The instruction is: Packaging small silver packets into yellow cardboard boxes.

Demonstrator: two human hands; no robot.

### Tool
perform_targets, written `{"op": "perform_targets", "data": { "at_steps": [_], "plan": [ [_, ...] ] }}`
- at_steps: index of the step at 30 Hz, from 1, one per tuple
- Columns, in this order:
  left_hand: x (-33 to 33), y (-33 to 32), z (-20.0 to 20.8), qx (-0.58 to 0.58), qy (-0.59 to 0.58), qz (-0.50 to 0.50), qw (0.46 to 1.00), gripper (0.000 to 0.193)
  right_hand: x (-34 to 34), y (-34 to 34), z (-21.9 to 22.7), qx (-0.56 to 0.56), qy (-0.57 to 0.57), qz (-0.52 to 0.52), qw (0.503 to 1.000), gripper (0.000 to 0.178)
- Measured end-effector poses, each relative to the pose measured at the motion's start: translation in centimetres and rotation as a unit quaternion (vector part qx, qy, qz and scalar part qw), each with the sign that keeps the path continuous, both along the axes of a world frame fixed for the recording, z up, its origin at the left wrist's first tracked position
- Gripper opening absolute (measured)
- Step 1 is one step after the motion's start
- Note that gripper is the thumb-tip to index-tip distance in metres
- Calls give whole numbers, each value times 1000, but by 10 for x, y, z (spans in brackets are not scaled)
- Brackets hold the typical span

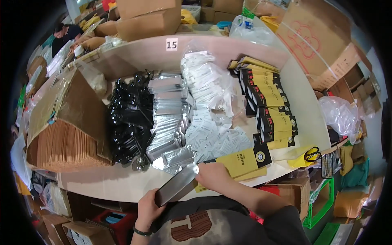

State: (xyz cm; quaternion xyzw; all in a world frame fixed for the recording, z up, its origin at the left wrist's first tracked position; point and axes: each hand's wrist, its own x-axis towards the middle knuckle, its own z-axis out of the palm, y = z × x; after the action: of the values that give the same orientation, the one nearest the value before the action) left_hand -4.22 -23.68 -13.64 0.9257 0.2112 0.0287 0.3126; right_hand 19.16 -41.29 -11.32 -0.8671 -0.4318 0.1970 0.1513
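Between my two hands, at the table's front edge, a long shiny silver tray-like piece (pixel 177 185) lies tilted, its far end up to the right. My left hand (pixel 150 209) is closed on its near left end. My right hand (pixel 213 175) is closed at its far right end, fingertips pressed to its edge. Under and beside my right hand lies a yellow and black printed package (pixel 239 161). Just beyond the silver piece are flat silver foil packets (pixel 177 156), running back in a row. White paper sachets (pixel 218 141) are heaped to their right.
Glossy black wrapped items (pixel 130 118) are piled left of the foil packets. A cardboard box (pixel 67 106) at left holds stacked brown sheets (pixel 67 145). More yellow-black packages (pixel 271 102) lie at right, with black-handled scissors (pixel 312 154) near the edge. A low wall (pixel 147 51) borders the table; a person (pixel 65 36) sits beyond.
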Motion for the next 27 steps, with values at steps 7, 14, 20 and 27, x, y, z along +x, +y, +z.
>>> {"op": "perform_targets", "data": {
  "at_steps": [7,14,20,27],
  "plan": [
    [20,23,26,39,38,-108,993,54,-20,8,-17,43,-33,66,996,19],
    [11,29,4,-47,-63,78,994,61,-6,-7,-12,127,-49,42,990,20],
    [12,6,-6,-58,-44,18,997,62,-5,-8,-11,81,-43,21,996,20],
    [28,14,19,5,46,-105,993,66,-22,8,-21,24,22,77,996,27]
  ]
}}
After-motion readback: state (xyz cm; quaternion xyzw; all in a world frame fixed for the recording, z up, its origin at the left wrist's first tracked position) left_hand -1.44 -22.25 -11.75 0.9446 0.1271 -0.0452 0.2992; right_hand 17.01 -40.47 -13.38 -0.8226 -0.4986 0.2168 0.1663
